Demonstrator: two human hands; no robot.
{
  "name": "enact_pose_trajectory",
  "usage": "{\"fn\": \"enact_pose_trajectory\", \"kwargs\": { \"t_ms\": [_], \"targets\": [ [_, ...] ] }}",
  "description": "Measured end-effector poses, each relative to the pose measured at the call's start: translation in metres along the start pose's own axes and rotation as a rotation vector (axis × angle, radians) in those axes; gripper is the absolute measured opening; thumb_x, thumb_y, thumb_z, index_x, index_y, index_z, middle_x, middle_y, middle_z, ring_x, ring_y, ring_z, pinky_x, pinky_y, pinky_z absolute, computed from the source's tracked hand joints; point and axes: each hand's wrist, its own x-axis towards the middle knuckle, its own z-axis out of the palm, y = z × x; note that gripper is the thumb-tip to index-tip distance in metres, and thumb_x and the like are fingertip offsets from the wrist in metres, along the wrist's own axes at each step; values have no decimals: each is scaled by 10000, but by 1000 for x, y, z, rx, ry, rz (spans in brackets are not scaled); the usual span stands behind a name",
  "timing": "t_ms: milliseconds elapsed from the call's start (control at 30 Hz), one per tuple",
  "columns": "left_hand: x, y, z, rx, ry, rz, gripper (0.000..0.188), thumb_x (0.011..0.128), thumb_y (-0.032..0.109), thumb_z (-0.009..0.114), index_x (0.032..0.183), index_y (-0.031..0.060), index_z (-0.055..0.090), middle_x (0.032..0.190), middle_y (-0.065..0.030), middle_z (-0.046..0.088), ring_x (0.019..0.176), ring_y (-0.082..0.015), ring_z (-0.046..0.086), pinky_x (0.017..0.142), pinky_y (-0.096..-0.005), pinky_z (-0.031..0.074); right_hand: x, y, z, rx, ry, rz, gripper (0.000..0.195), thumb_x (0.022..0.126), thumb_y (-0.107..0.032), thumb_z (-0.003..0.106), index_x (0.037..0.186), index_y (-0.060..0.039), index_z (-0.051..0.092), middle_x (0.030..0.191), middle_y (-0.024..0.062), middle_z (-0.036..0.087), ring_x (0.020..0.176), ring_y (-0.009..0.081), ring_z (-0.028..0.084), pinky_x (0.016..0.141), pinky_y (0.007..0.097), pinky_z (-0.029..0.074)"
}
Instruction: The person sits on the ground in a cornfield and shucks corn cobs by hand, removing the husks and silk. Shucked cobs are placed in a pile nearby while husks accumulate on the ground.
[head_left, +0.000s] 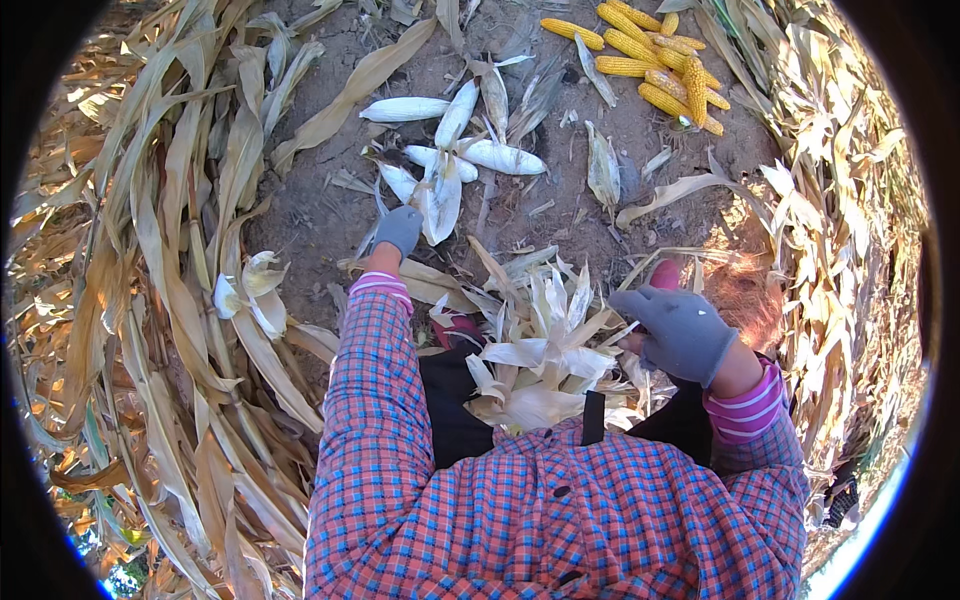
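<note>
My left hand (399, 231), in a grey glove, reaches forward to the lower end of a small heap of maize ears in pale husks (501, 156). Its fingers are mostly hidden, so whether they grip an ear is unclear. One loose husk (442, 196) hangs open beside it. My right hand (679, 334), also gloved, is curled at the right above my leg. A thin pale sliver (621, 334) sticks out between its thumb and fingers; I cannot tell whether it is husk or a tool. Stripped husks (551, 352) lie piled between my legs.
Bare yellow maize cobs (660, 64) lie heaped on the soil at the far right. Dry maize stalks (187, 225) line the left side, and more stalks and leaves (832, 247) line the right. My red shoes (459, 330) flank the husk pile.
</note>
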Motion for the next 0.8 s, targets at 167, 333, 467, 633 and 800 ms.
{"fn": "enact_pose_trajectory", "kwargs": {
  "t_ms": [167,333,467,633,800],
  "targets": [
    [22,75,55,-167,30,55,269,943,287,562,1105,89,646,1164,-193,653,1045,-386,631,901,-459,508,2,-8,-24,138,27,52,489,886,-291,716,1304,-90,563,1030,165,652,935,378,654,800,477,516],
    [88,97,68,235,202,74,374,900,289,631,1217,90,617,1244,-120,637,1161,-331,593,985,-458,463,9,5,-28,216,-44,70,532,871,-334,722,1314,-89,561,1104,158,656,981,386,647,835,463,511],
    [131,84,49,549,227,-96,492,878,241,638,1351,157,536,1371,-53,536,1249,-291,531,999,-517,439,-2,16,-26,238,25,93,561,859,-348,732,1311,-62,562,1141,167,655,1000,381,649,869,444,507],
    [147,82,36,790,158,-33,358,901,240,632,1254,181,619,1233,-46,587,1172,-259,566,881,-481,469,-21,18,-15,260,88,182,584,843,-350,741,1308,-42,570,1144,175,655,1034,379,646,907,445,502],
    [97,97,29,726,55,360,436,812,354,752,1174,137,644,1119,-72,647,1136,-289,607,869,-490,487,-33,4,-7,213,125,101,535,872,-364,713,1295,-71,566,1119,157,656,995,375,648,857,459,505]
  ]
}}
